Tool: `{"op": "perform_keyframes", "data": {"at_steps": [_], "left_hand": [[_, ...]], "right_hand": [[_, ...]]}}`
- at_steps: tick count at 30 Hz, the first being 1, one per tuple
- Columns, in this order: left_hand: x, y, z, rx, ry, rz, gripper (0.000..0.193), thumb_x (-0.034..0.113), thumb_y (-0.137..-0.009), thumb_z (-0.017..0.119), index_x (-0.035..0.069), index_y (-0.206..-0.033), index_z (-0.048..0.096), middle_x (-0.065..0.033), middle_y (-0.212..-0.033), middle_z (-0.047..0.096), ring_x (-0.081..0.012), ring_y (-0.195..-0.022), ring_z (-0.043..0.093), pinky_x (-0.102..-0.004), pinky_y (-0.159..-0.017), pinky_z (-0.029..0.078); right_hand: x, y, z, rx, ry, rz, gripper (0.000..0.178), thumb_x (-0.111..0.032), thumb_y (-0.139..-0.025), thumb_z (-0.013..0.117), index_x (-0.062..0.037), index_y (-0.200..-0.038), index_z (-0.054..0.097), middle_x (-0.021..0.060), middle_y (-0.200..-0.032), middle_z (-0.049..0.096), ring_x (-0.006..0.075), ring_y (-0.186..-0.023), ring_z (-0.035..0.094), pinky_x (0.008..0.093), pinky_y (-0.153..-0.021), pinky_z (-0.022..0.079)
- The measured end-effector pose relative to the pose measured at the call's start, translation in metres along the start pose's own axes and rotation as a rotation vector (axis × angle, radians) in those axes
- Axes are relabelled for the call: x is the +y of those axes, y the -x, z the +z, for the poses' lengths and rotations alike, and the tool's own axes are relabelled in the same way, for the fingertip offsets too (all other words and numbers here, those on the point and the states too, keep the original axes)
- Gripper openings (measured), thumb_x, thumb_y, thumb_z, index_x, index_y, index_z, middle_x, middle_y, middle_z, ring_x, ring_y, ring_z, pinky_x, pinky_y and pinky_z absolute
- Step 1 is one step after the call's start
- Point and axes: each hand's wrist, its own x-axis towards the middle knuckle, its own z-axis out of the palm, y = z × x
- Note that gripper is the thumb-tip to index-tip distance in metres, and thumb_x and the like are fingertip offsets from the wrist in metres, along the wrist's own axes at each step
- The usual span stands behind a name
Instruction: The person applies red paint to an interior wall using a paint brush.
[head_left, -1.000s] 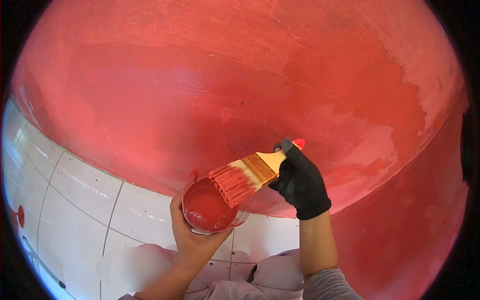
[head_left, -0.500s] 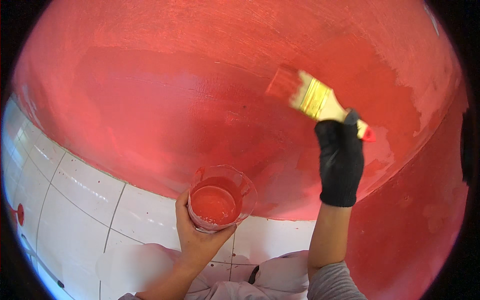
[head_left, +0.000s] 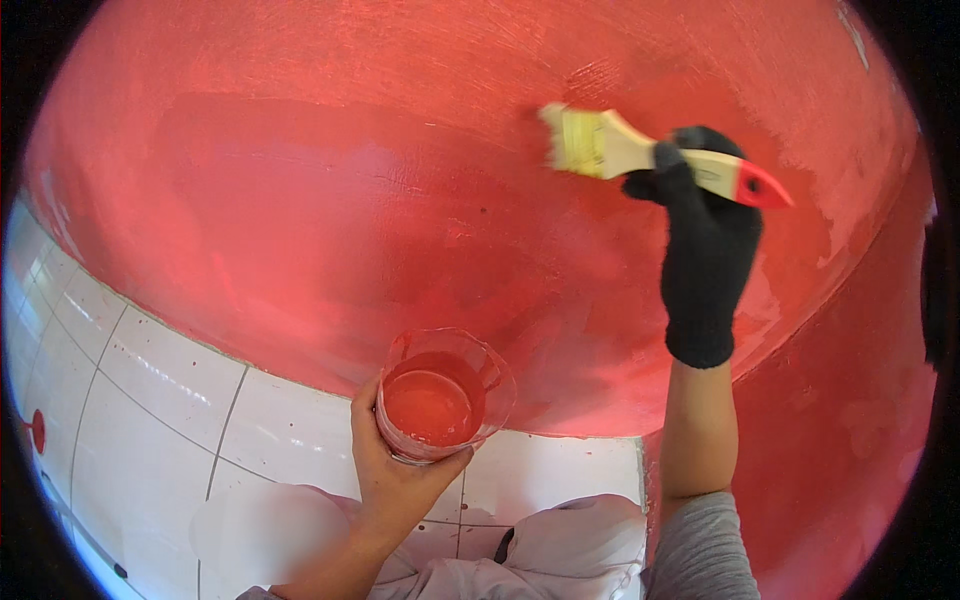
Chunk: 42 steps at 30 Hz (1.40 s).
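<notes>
Moved the brush (head_left: 628, 148) from over the cup (head_left: 492, 378) up to the red surface (head_left: 300, 250), seemingly shifting from loading paint (head_left: 428, 408) to spreading it. Grasping the brush's handle (head_left: 715, 172) in the gloved right hand (head_left: 708, 240), with bristles (head_left: 552, 135) pointing left; clasping the cup around its side in the bare left hand (head_left: 398, 485), well below the brush in view.

1. Seven o'clock: left hand (head_left: 400, 482) bare, gripping a clear cup (head_left: 500, 392) of red paint (head_left: 428, 406).
2. Near two: black-gloved right hand (head_left: 708, 235) holds a brush (head_left: 630, 150), its blurred head toward nine, over the red surface (head_left: 300, 220).
3. Between eight and nine: white tiles (head_left: 145, 420).
</notes>
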Motion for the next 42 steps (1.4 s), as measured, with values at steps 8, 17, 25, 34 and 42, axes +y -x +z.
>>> {"op": "perform_keyframes", "data": {"at_steps": [8, 17, 25, 34, 42], "left_hand": [[-0.001, 0.0, -0.004, 0.004, 0.02, -0.008, 0.093, 0.009, -0.055, 0.087, 0.001, -0.13, 0.032, -0.0134, -0.121, 0.045, -0.0243, -0.113, 0.049, -0.0361, -0.094, 0.043], [-0.003, 0.0, 0.002, -0.034, 0.015, -0.029, 0.092, 0.012, -0.055, 0.089, 0.001, -0.128, 0.033, -0.0137, -0.121, 0.046, -0.0244, -0.113, 0.05, -0.0359, -0.093, 0.044], [-0.003, -0.001, 0.006, -0.015, 0.046, -0.052, 0.092, 0.012, -0.055, 0.088, 0.001, -0.128, 0.033, -0.0138, -0.121, 0.046, -0.0247, -0.113, 0.05, -0.036, -0.092, 0.045], [0.002, 0.002, 0.006, -0.02, 0.045, -0.047, 0.09, 0.011, -0.056, 0.088, 0.001, -0.127, 0.035, -0.0134, -0.12, 0.047, -0.0239, -0.112, 0.051, -0.0359, -0.092, 0.045], [0.001, 0.001, 0.01, -0.004, 0.045, -0.017, 0.091, 0.011, -0.056, 0.088, 0.002, -0.128, 0.033, -0.0135, -0.121, 0.046, -0.0243, -0.112, 0.05, -0.0357, -0.093, 0.045]], "right_hand": [[-0.018, -0.041, -0.022, 0.28, 0.348, -0.535, 0.015, -0.006, -0.086, 0.064, 0.0018, -0.099, 0.061, 0.0075, -0.085, 0.064, 0.0173, -0.081, 0.064, 0.0274, -0.074, 0.051], [0.007, -0.002, -0.004, -0.305, 0.425, -0.69, 0.016, -0.006, -0.08, 0.067, -0.0081, -0.095, 0.065, 0.0065, -0.091, 0.067, 0.0197, -0.083, 0.064, 0.0279, -0.073, 0.049], [-0.019, -0.047, -0.036, 0.062, 0.705, -0.976, 0.018, -0.002, -0.078, 0.07, -0.0035, -0.095, 0.065, 0.0055, -0.089, 0.067, 0.017, -0.079, 0.064, 0.0284, -0.072, 0.05], [-0.035, -0.066, -0.058, 0.097, 0.509, -0.605, 0.016, -0.001, -0.082, 0.066, -0.0021, -0.097, 0.062, 0.0037, -0.089, 0.064, 0.0117, -0.079, 0.061, 0.0244, -0.075, 0.048], [0.006, -0.005, -0.021, -0.535, 0.702, -0.813, 0.016, 0.004, -0.074, 0.068, -0.005, -0.087, 0.064, 0.01, -0.088, 0.065, 0.0257, -0.082, 0.064, 0.0306, -0.075, 0.05]]}}
